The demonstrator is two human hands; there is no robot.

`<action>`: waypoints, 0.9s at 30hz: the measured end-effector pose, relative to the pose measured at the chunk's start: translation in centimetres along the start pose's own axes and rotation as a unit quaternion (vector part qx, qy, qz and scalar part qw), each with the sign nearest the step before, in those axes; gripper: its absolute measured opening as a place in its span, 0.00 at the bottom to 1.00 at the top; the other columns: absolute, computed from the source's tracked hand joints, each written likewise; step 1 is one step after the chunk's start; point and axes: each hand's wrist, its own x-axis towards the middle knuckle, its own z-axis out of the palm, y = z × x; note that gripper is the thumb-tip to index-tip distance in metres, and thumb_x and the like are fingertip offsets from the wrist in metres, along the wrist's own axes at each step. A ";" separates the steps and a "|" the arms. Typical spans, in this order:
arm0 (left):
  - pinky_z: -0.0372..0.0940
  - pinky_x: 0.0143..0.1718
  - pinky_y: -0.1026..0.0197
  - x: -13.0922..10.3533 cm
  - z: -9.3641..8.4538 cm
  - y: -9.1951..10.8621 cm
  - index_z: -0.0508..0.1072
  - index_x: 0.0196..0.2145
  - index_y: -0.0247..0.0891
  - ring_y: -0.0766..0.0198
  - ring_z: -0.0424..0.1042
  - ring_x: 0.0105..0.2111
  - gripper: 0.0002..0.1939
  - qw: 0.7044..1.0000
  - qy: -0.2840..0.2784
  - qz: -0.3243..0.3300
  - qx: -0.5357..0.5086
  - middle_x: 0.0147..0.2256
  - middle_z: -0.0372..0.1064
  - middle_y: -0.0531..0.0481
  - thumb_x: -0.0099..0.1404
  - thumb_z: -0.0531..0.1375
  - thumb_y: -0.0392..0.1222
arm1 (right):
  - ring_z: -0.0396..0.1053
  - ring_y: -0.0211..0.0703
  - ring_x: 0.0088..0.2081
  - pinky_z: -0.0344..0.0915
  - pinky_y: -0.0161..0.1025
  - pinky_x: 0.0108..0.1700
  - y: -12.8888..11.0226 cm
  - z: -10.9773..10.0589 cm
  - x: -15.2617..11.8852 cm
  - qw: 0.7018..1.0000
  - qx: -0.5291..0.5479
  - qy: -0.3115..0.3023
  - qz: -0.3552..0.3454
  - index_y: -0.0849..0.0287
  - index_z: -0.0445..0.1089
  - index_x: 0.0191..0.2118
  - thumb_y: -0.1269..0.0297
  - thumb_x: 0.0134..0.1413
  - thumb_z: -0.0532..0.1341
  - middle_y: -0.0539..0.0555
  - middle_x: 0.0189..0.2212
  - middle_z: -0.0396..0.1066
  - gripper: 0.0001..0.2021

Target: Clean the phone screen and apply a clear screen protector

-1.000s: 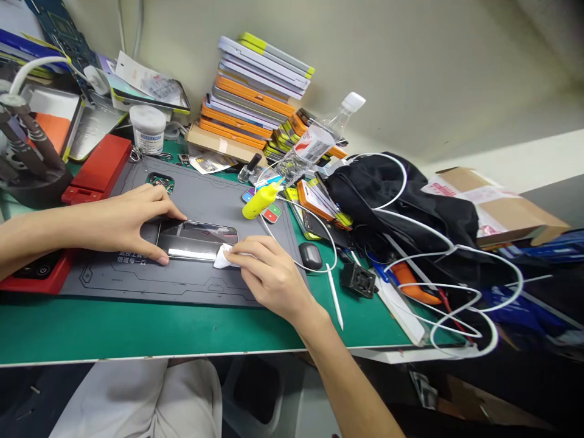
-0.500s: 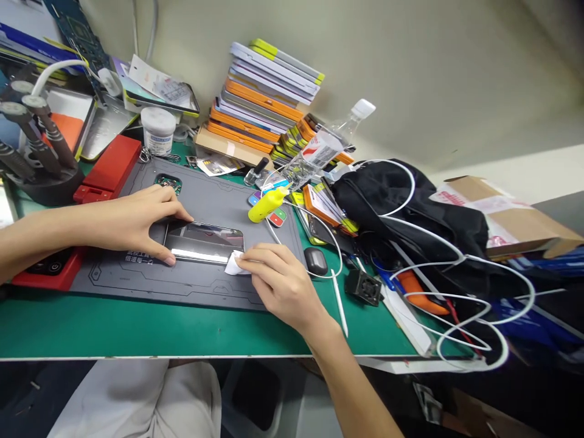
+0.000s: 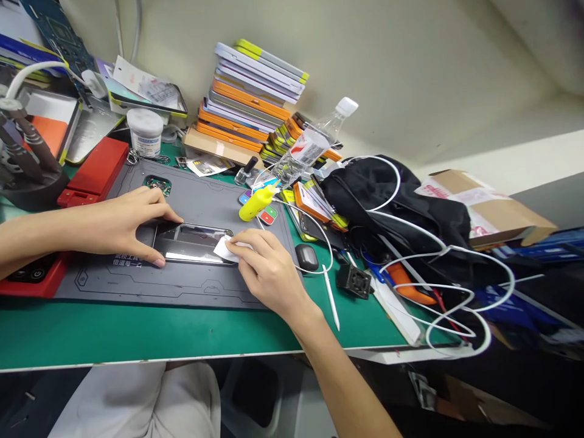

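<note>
A dark, glossy smartphone (image 3: 196, 244) lies flat on the grey work mat (image 3: 173, 288). My left hand (image 3: 130, 224) spans its left end, thumb on the near edge and fingers at the far edge, gripping it. A small folded white wipe (image 3: 222, 249) is pinched between the fingers and thumb of my right hand (image 3: 267, 267). The wipe rests on the phone's right end and covers that corner. Just beyond my right hand, a yellow squeeze bottle (image 3: 256, 204) lies over colored tiles (image 3: 268, 215) on the mat.
A red device (image 3: 98, 170) stands at the mat's left, with a white tub (image 3: 145, 131) behind. Boxes (image 3: 250, 100) are stacked by the wall near a tilted plastic bottle (image 3: 314, 143). To the right lie a white stylus (image 3: 331, 298), a small fan (image 3: 353, 280) and looping white cable (image 3: 490, 258).
My right hand has moved the wipe from the phone's near right corner farther onto its surface. My left hand keeps its grip. The whole view has shifted slightly.
</note>
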 end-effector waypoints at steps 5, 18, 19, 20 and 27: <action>0.74 0.78 0.41 0.0 -0.1 0.0 0.88 0.75 0.55 0.34 0.77 0.69 0.57 1.000 0.005 -0.003 0.005 0.65 0.81 0.40 0.63 0.74 0.94 | 0.88 0.61 0.63 0.88 0.64 0.67 0.7 0.2 0.6 1.000 0.015 -0.026 0.004 0.50 0.90 0.63 0.79 0.84 0.60 0.61 0.59 0.93 0.23; 0.73 0.80 0.41 0.0 -0.2 0.2 0.87 0.76 0.54 0.35 0.77 0.70 0.57 1.000 0.001 0.000 0.002 0.68 0.81 0.41 0.65 0.73 0.94 | 0.88 0.63 0.65 0.85 0.65 0.69 -0.3 1.9 3.3 0.998 0.044 -0.055 0.006 0.51 0.90 0.65 0.78 0.83 0.61 0.63 0.62 0.92 0.23; 0.73 0.79 0.41 0.0 -0.2 0.3 0.87 0.76 0.54 0.35 0.77 0.70 0.57 1.000 -0.001 0.000 0.002 0.68 0.81 0.41 0.65 0.73 0.94 | 0.88 0.63 0.64 0.85 0.64 0.68 -0.1 1.7 3.1 0.998 0.042 -0.055 0.006 0.50 0.90 0.65 0.78 0.83 0.61 0.63 0.61 0.92 0.23; 0.73 0.79 0.41 0.0 -0.2 0.4 0.87 0.76 0.54 0.35 0.77 0.71 0.57 1.000 -0.004 -0.002 0.001 0.68 0.81 0.40 0.65 0.73 0.94 | 0.89 0.62 0.63 0.86 0.64 0.68 0.1 1.4 2.6 0.998 0.039 -0.049 0.006 0.49 0.90 0.65 0.78 0.83 0.61 0.62 0.60 0.92 0.23; 0.71 0.80 0.41 0.1 0.1 0.7 0.86 0.76 0.52 0.34 0.75 0.71 0.57 1.000 -0.015 -0.007 -0.008 0.67 0.79 0.40 0.65 0.73 0.93 | 0.89 0.63 0.61 0.86 0.64 0.64 0.4 1.0 1.1 0.999 0.033 -0.002 0.011 0.50 0.89 0.66 0.77 0.85 0.60 0.62 0.57 0.92 0.23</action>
